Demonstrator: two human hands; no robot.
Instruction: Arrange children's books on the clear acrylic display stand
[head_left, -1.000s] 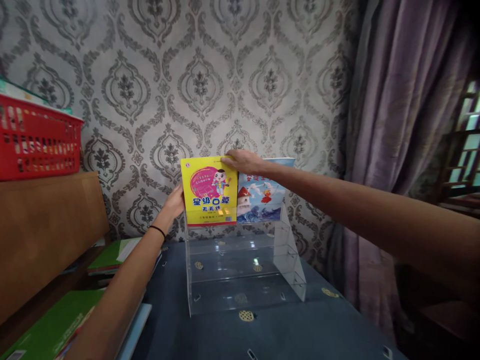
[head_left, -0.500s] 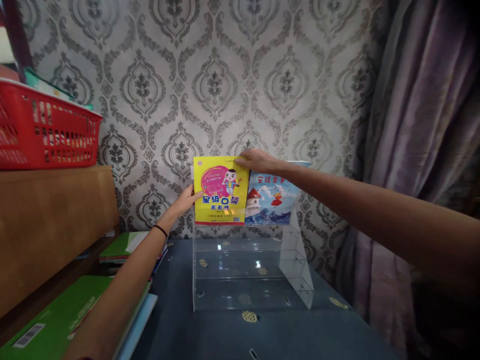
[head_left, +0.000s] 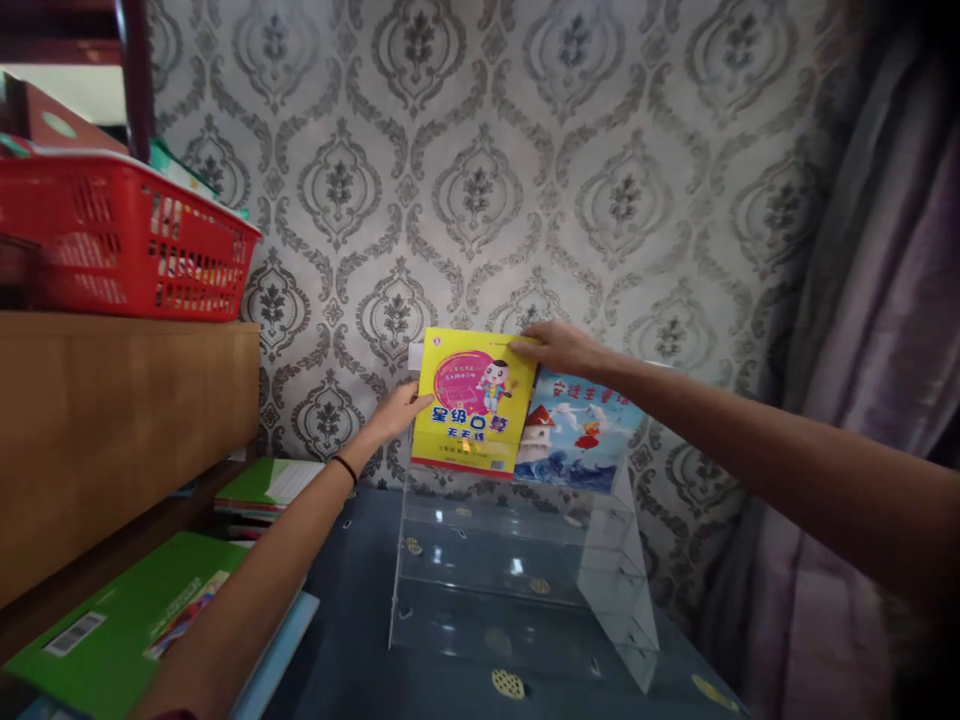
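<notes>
one yellow arithmetic workbook (head_left: 469, 405): grips left edge with left hand (head_left: 399, 412), thumb in front; holds top right corner with right hand (head_left: 561, 349). stands in top tier of clear acrylic display rack (head_left: 613, 575), beside blue fairy-tale book (head_left: 581, 442), above dark blue tabletop (head_left: 341, 645).

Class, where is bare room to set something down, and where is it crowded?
Bare: the table in front of the clear rack, and the strip between it and the stacked books. The rack's lower tiers look unfilled. Crowded: the rack's top, with the yellow book, blue book, left hand and right hand.
</notes>
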